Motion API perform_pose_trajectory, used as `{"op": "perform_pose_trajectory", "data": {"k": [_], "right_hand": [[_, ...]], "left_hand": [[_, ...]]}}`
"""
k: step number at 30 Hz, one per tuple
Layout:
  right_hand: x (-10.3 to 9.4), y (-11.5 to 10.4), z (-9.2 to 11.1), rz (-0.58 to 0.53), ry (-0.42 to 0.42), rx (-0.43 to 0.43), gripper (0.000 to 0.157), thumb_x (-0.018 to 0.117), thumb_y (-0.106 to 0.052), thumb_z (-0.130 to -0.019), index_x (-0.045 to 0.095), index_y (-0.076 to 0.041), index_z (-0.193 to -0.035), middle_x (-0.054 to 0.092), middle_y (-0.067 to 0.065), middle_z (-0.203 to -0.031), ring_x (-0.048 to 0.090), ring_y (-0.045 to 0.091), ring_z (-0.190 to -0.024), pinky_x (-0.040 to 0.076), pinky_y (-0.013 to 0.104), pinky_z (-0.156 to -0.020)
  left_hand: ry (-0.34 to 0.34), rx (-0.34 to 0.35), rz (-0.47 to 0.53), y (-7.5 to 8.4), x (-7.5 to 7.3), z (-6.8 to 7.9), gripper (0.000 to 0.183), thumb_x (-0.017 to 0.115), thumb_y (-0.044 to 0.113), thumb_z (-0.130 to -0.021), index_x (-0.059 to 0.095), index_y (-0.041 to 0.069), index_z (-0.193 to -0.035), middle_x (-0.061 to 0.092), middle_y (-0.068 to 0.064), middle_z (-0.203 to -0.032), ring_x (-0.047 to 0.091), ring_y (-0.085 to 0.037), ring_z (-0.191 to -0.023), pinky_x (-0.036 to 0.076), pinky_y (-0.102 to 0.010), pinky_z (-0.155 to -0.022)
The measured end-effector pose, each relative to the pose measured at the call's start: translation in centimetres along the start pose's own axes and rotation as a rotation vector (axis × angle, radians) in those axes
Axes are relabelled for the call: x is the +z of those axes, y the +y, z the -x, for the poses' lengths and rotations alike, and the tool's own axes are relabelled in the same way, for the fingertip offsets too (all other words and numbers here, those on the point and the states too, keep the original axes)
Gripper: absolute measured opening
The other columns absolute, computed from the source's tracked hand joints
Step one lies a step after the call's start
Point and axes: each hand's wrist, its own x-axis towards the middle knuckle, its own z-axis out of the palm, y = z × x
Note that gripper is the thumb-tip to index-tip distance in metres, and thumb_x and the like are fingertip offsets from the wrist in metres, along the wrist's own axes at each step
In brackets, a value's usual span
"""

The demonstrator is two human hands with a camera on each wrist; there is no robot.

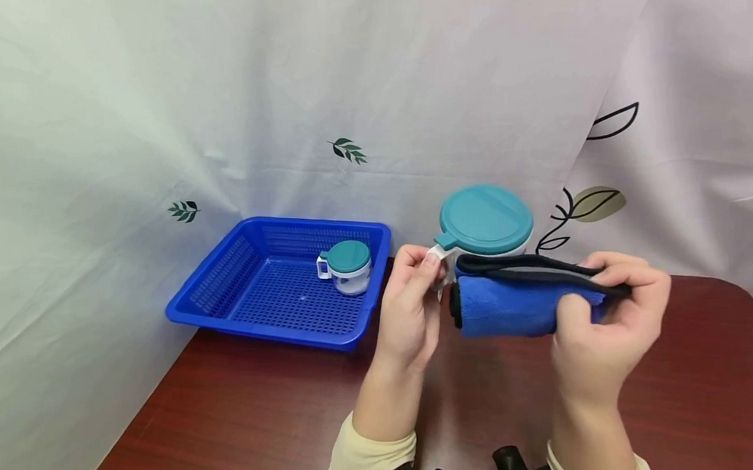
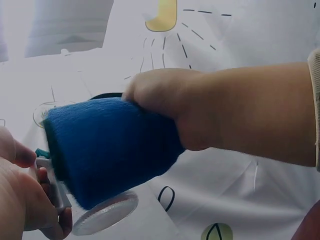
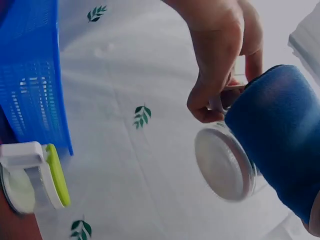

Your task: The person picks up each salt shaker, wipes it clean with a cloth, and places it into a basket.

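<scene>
My left hand (image 1: 410, 303) pinches the white handle of a clear jar with a teal lid (image 1: 486, 219), holding it up above the table. My right hand (image 1: 610, 324) grips a folded blue cloth (image 1: 510, 306) with black edging. The cloth overlaps the front of the jar in the head view and hides most of its body. From below, the right wrist view shows the jar's round clear base (image 3: 222, 162) beside the cloth. In the left wrist view the cloth (image 2: 110, 150) lies close to the left hand (image 2: 25, 195) and the handle.
A blue perforated basket (image 1: 280, 335) sits at the back left of the dark red table (image 1: 264, 398). Inside it stands a smaller teal-lidded jar (image 1: 349, 258). A container with a lime-green lid (image 3: 59, 175) appears near the basket in the right wrist view. White patterned fabric (image 1: 409, 109) hangs behind.
</scene>
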Motion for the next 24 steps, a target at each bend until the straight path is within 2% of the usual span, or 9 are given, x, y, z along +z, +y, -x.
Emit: {"op": "perform_pose_trajectory", "data": {"k": [5,10,15,17,22,24], "right_hand": [[0.0,-0.1,-0.5,-0.007,0.055,-0.01,0.022,0.027,0.019,-0.056,0.04,0.007,-0.069,0.048,0.019,-0.072,0.043,0.026,-0.065,0.035,0.026,-0.06],[-0.2,0.1,-0.3,0.001,0.007,0.003,0.021,0.028,0.019,-0.055,0.039,0.009,-0.069,0.047,0.019,-0.073,0.044,0.027,-0.067,0.036,0.027,-0.06],[-1.1,0.1,-1.9,-0.136,0.051,0.039,0.022,0.026,0.02,-0.057,0.04,0.01,-0.07,0.048,0.023,-0.069,0.043,0.03,-0.064,0.037,0.028,-0.057],[-1.7,0.1,-2.3,-0.228,0.007,0.071,0.02,0.026,0.02,-0.058,0.039,0.011,-0.07,0.048,0.025,-0.068,0.043,0.031,-0.063,0.039,0.029,-0.057],[-2.6,0.1,-2.7,-0.435,-0.191,0.155,0.016,0.03,0.022,-0.06,0.035,0.015,-0.072,0.049,0.029,-0.068,0.047,0.034,-0.062,0.047,0.037,-0.059],[-2.8,0.1,-3.0,-0.466,-0.197,0.158,0.014,0.031,0.022,-0.061,0.034,0.015,-0.073,0.049,0.029,-0.067,0.048,0.035,-0.06,0.048,0.039,-0.059]], "left_hand": [[0.003,0.012,-0.006,0.0,0.2,0.0,0.012,0.036,0.001,-0.096,0.041,0.009,-0.088,0.043,0.0,-0.079,0.042,-0.013,-0.081,0.029,-0.026,-0.078],[-0.008,0.006,-0.009,0.2,0.0,-0.1,0.012,0.037,0.002,-0.095,0.042,0.01,-0.087,0.043,0.0,-0.076,0.042,-0.013,-0.077,0.032,-0.024,-0.072],[0.006,0.031,0.037,0.9,-0.8,-0.4,0.015,0.036,0.002,-0.092,0.044,0.01,-0.082,0.039,0.0,-0.072,0.038,-0.014,-0.073,0.029,-0.025,-0.07],[-0.009,0.015,0.031,1.0,-1.0,-0.4,0.016,0.035,0.004,-0.092,0.044,0.01,-0.082,0.038,0.0,-0.072,0.037,-0.014,-0.073,0.028,-0.026,-0.07],[-0.091,-0.046,-0.023,1.0,-1.1,-0.4,0.017,0.032,0.007,-0.094,0.043,0.011,-0.082,0.037,0.0,-0.075,0.036,-0.014,-0.075,0.027,-0.028,-0.07],[-0.092,-0.045,-0.031,1.1,-1.3,-0.4,0.017,0.032,0.007,-0.094,0.044,0.011,-0.082,0.036,0.0,-0.075,0.035,-0.014,-0.075,0.026,-0.028,-0.07]]}}
